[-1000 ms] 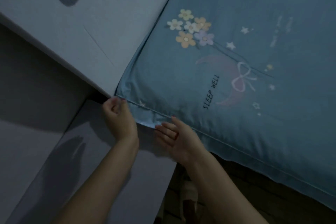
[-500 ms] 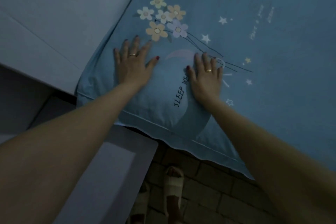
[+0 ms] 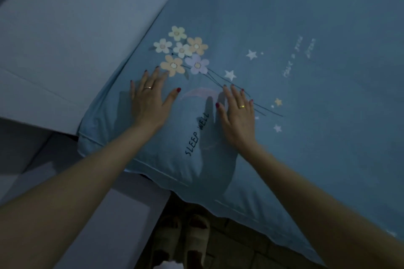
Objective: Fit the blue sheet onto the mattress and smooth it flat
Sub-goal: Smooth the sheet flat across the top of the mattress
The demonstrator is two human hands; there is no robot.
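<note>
Dim bedroom, tiled floor (image 3: 236,244) seen below the bed edge. Blue sheet (image 3: 306,116) is spread over the mattress corner, against a pale headboard panel (image 3: 76,39). Both hands are laid flat on the sheet, fingers straight and spread, nothing gripped: left hand (image 3: 148,102) just below the printed flowers (image 3: 181,52), right hand (image 3: 238,113) beside the "SLEEP WELL" lettering (image 3: 196,135). Slippered feet (image 3: 181,240) are seen on the floor.
</note>
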